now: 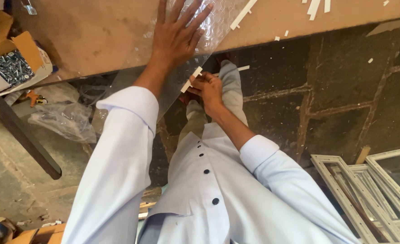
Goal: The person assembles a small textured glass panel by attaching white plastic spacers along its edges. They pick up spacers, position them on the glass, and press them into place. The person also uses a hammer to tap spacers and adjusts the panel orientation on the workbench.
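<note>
My left hand [177, 34] lies flat with fingers spread on a clear textured plastic sheet [218, 27] that rests on the brown worktable [91, 36] and hangs over its front edge. My right hand [207, 88] is below the table edge, fingers closed on a narrow white strip [191, 80] at the sheet's overhanging edge. Another white strip [243, 13] lies on the sheet near the table's far side. My pale shirt sleeves fill the lower part of the view.
An open cardboard box of screws [12, 68] sits at the table's left end. Crumpled clear plastic [64, 117] lies on the floor below. White window frames [367, 190] lie stacked at lower right on the stone floor. White offcuts [315, 7] lie scattered on the table.
</note>
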